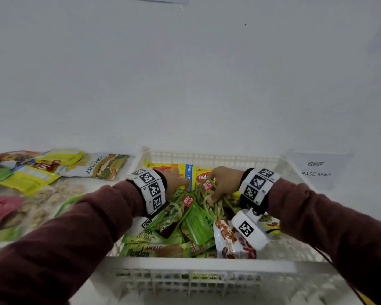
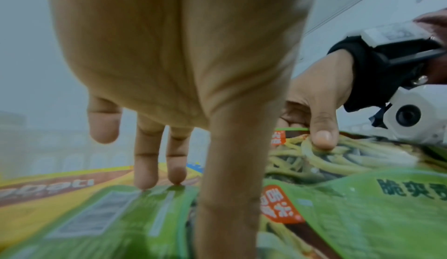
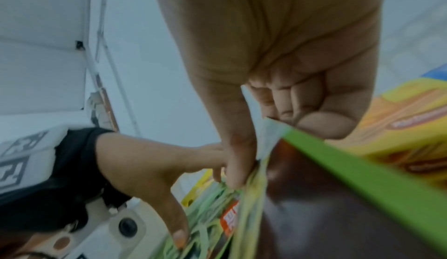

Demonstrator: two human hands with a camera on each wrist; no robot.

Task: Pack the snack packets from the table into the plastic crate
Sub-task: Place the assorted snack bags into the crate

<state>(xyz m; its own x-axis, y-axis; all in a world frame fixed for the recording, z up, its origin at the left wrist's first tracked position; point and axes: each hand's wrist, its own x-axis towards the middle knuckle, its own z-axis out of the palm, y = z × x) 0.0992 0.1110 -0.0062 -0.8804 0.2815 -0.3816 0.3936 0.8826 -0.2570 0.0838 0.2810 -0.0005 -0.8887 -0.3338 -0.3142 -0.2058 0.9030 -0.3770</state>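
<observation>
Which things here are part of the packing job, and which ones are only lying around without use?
Part of the job:
- white plastic crate
- green bean packet gripped by the right hand
- green packet under the left hand fingertips
- packed packets in the crate
- packets waiting on the table

Only lying about:
- storage area sign

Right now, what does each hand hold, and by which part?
The right hand pinches a green bean packet by its top edge. The left hand holds nothing; its fingertips touch another green packet.
</observation>
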